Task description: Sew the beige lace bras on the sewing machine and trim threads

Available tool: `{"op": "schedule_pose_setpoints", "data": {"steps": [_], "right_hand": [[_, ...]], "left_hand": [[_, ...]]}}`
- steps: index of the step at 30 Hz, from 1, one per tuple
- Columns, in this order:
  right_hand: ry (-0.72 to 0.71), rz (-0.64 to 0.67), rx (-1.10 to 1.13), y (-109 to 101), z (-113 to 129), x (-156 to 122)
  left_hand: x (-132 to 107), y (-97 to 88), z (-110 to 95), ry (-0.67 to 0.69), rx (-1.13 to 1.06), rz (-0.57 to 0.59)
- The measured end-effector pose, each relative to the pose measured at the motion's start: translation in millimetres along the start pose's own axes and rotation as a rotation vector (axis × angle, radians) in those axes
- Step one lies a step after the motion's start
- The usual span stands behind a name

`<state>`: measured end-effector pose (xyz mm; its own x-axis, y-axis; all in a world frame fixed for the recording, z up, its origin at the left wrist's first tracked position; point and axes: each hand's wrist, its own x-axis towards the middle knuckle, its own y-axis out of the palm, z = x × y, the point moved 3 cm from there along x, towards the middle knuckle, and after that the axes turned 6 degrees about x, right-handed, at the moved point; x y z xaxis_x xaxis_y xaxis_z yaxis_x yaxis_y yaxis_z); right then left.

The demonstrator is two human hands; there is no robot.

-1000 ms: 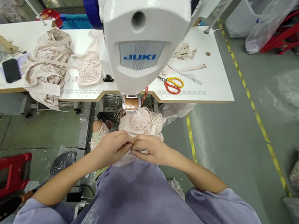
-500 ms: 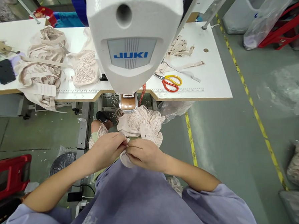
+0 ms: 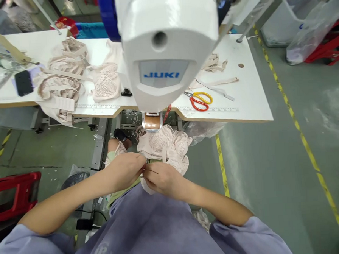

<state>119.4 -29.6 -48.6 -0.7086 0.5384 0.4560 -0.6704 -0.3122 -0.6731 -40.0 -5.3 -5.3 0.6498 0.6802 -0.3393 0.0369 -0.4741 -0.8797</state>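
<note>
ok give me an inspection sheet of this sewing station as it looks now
surface: white table with a ruler strip along its front edge; sewing machine over the middle.
job's things: pale lace garment bunched in the lap below the machine.
clutter: lace pile and phone on the table's left part; scissors and fabric strips on its right part.
hands: left hand and right hand meet fingertip to fingertip, both pinching the lace garment's edge.
cables: black cable on the floor under the table.
surroundings: yellow floor line, red crate, white bin.
</note>
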Motion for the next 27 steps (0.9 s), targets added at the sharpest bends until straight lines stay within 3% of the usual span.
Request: {"op": "schedule_pose_setpoints", "data": {"steps": [2,5,9,12,16,20,27], "right_hand": [[0.050,-0.018,0.085,3,-3,1],[0.208,-0.032,0.268,0,-10,4],[0.423,-0.202,0.472,-14,-15,6],[0.472,-0.301,0.481,-22,-16,5],[0.481,-0.266,0.432,-28,-14,7],[0.529,-0.241,0.423,-30,-16,6],[0.639,-0.284,0.400,-35,-33,2]], "left_hand": [[2,1.1,2,0.029,-0.017,0.002],[6,-2.3,7,0.050,-0.118,-0.099],[11,2.5,9,-0.062,-0.639,-0.267],[13,11.4,5,-0.134,-0.924,-0.450],[13,16.0,0,-0.142,-0.805,-0.666],[17,18.9,3,-0.156,-0.655,-0.733],[22,22.9,6,-0.113,-0.653,-0.798]]}}
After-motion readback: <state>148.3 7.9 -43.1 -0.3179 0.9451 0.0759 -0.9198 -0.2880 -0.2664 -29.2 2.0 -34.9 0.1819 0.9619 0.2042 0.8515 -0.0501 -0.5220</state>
